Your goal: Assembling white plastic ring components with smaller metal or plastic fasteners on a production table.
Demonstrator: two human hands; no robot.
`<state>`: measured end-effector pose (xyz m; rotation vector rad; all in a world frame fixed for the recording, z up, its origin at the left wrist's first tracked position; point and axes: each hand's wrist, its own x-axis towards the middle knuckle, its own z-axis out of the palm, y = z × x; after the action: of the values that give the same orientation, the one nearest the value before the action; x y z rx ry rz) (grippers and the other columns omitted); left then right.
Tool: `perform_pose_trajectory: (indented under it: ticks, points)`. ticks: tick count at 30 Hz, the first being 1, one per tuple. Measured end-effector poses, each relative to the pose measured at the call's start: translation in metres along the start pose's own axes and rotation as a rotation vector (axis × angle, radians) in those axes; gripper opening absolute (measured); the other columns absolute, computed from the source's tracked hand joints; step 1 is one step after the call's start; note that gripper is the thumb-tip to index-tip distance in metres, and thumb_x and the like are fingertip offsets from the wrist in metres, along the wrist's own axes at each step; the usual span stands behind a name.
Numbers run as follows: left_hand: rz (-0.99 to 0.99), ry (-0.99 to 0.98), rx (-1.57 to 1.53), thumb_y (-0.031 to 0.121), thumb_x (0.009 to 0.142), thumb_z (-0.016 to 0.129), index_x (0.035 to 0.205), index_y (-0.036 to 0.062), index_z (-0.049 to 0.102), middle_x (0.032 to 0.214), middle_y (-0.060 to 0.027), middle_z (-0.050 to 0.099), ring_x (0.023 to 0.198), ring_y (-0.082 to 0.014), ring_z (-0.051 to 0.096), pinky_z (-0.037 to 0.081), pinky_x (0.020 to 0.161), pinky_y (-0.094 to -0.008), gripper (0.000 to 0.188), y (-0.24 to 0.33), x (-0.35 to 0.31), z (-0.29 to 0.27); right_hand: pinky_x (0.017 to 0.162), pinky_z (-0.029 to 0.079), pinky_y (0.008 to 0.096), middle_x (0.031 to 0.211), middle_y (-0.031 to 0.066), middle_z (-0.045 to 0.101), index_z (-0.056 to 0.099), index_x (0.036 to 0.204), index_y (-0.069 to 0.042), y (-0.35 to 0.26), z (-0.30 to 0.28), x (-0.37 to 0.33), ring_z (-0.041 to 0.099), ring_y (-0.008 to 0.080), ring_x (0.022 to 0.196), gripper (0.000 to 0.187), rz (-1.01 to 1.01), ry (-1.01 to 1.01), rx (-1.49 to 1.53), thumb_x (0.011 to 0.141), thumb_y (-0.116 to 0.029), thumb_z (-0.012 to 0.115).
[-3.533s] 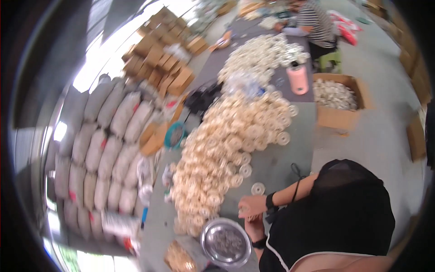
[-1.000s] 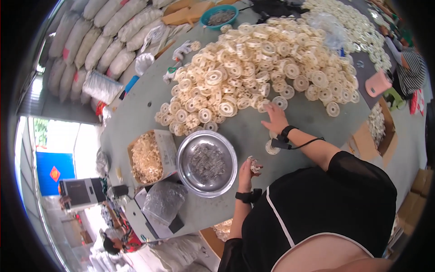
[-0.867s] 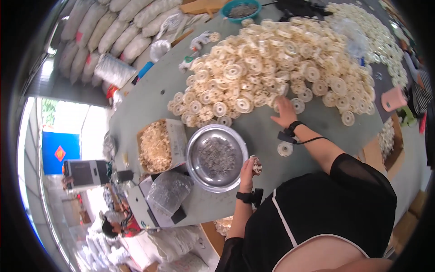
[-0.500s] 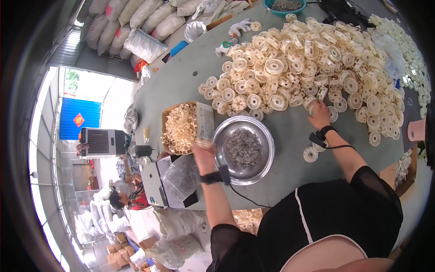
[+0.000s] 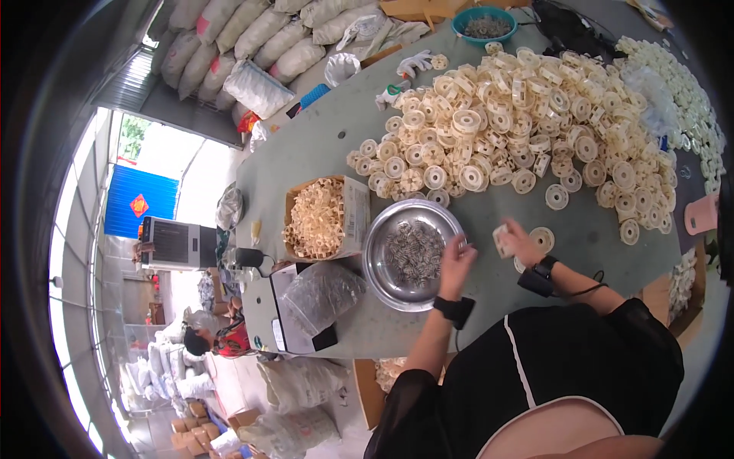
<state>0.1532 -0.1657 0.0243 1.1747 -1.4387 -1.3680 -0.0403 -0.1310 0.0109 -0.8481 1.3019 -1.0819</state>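
My right hand (image 5: 523, 246) is closed around a cream plastic spool (image 5: 502, 241), held above the table. Close to it, a flat round cream spool (image 5: 542, 239) lies on the table, with another partly hidden under my hand. At the right rim of the shiny metal bowl (image 5: 374, 283) is my left hand (image 5: 456, 268), its fingers bent together; whatever they pinch is too small to make out. Small metal springs (image 5: 414, 253) fill the bottom of that bowl. Left of the bowl stands a cardboard box (image 5: 356, 218) heaped with small cream plastic parts (image 5: 315, 218).
A large pile of cream spools (image 5: 489, 115) covers the table's far right. Behind it sit a teal bowl (image 5: 485, 26) of metal pieces and white gloves (image 5: 414, 64). A clear plastic bag (image 5: 321, 294) lies near left; a person (image 5: 222, 336) is beyond the table.
My left hand has moved right from the box to the bowl's right rim. My right hand has come back from the pile, bringing a spool toward my left hand.
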Motion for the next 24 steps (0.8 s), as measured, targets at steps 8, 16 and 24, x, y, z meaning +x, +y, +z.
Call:
perform_pose_trajectory:
  ticks: [8,16,24]
  points:
    - [-0.102,-0.428,0.007,0.005,0.077,0.057,0.122,0.0001,0.041,0.102,-0.0065,0.054,0.090,-0.0105,0.053,0.045,0.076,-0.0247,0.048,0.031,-0.058,0.033,0.043,0.038,0.0281,0.070,0.0021,0.056,0.055,0.088,-0.011,0.013,0.018,-0.052,0.052,0.0164,0.051,0.047,0.453,-0.355,0.361,0.086,-0.048,0.025]
    - [-0.021,-0.193,0.235,0.011,0.074,0.062,0.114,0.0007,0.049,0.098,-0.0110,0.059,0.084,-0.0153,0.058,0.046,0.075,-0.0268,0.044,0.064,-0.097,0.041,0.048,0.036,0.0279,0.069,0.0009,0.056,0.058,0.086,-0.014,-0.002,0.023,-0.084,0.047,0.0170,0.053,0.051,0.584,-0.246,0.408,0.082,-0.054,0.027]
    - [0.121,-0.325,0.214,0.011,0.072,0.060,0.124,0.0063,0.041,0.115,-0.0119,0.050,0.104,-0.0204,0.049,0.039,0.088,-0.0309,0.056,0.053,-0.108,0.025,0.055,0.041,0.0350,0.079,0.0053,0.059,0.057,0.094,-0.011,0.001,0.011,-0.083,0.052,0.0222,0.060,0.054,0.624,-0.401,0.383,0.083,-0.054,0.026]
